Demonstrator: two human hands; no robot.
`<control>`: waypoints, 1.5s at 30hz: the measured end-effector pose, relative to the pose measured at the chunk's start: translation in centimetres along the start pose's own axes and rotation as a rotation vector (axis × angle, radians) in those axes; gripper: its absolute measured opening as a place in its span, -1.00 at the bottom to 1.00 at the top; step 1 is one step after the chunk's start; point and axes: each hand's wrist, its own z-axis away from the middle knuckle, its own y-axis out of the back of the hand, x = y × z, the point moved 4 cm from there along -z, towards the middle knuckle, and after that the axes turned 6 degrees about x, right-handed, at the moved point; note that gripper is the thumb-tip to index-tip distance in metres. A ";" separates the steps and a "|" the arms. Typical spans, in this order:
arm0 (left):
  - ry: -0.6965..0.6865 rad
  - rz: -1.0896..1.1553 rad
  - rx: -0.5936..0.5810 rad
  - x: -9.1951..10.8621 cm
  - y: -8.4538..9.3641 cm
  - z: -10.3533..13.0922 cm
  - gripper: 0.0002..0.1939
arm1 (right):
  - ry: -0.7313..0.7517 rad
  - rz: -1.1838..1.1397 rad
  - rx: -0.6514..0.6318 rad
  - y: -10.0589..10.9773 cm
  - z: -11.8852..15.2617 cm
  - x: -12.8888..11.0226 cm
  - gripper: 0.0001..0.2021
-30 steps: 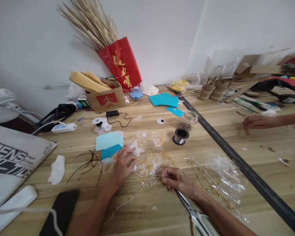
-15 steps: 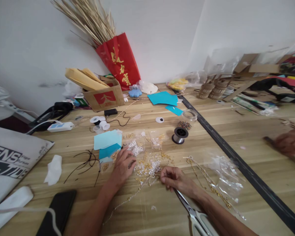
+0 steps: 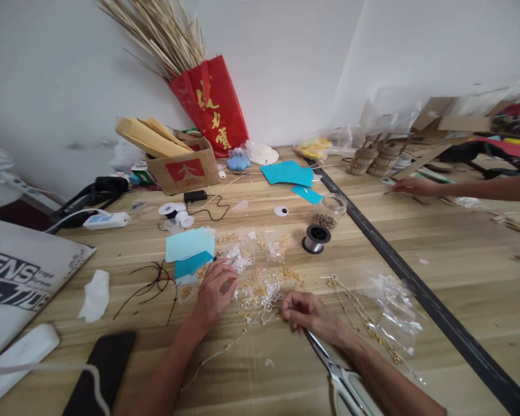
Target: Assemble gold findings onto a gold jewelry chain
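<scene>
Gold and clear beads (image 3: 264,292) lie loose on the wooden table between my hands. At their left edge, my left hand (image 3: 216,286) has curved fingers near the beads; what lies between them is too small to tell. To the right, my right hand (image 3: 301,312) is closed in a pinch near the end of a thin beaded chain (image 3: 229,346); the pinched item is too small to name. Scissors (image 3: 338,370) lie under my right wrist, their tips near that hand. A second gold chain (image 3: 366,323) rests farther right.
A wire spool (image 3: 316,239) and a bead jar (image 3: 333,208) stand beyond my hands. Blue sheets (image 3: 190,245) lie left, a phone (image 3: 101,372) front left. Another person's hand (image 3: 411,186) reaches in at right, beyond the black strip (image 3: 385,248).
The other person's hand has moved from the right edge up and left, towards the woven baskets. My two hands have barely moved.
</scene>
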 end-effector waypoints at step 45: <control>-0.049 0.018 -0.337 5.2 -2.1 2.7 -0.82 | -0.034 -0.015 0.011 0.3 0.4 -0.9 -0.63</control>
